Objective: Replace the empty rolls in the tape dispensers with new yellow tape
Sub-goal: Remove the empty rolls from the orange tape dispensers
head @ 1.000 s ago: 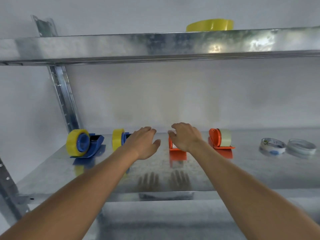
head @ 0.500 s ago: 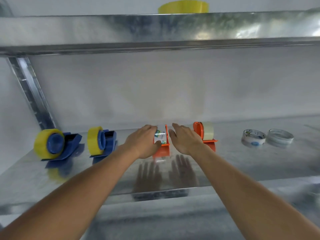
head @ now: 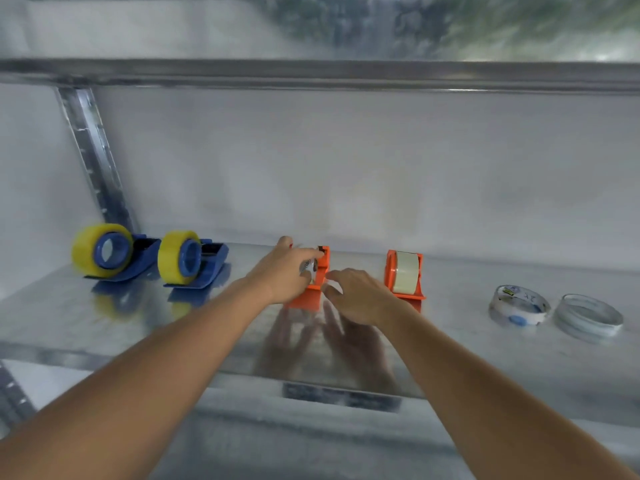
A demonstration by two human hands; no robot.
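Four dispensers stand in a row on the metal shelf (head: 104, 327), and your hands meet at the middle orange dispenser (head: 317, 284). Your left hand (head: 280, 271) curls its fingers around the nearly spent roll (head: 309, 266) seated in it — thumb low, fingers over the top. Your right hand (head: 360, 294) hovers just right of that dispenser, fingers loosely bent, holding nothing. Left of it sit two blue dispensers (head: 145, 252) (head: 211, 259) loaded with yellow tape; right of it, another orange dispenser (head: 405, 277) with a pale roll — then two bare cores (head: 519, 304) (head: 587, 317).
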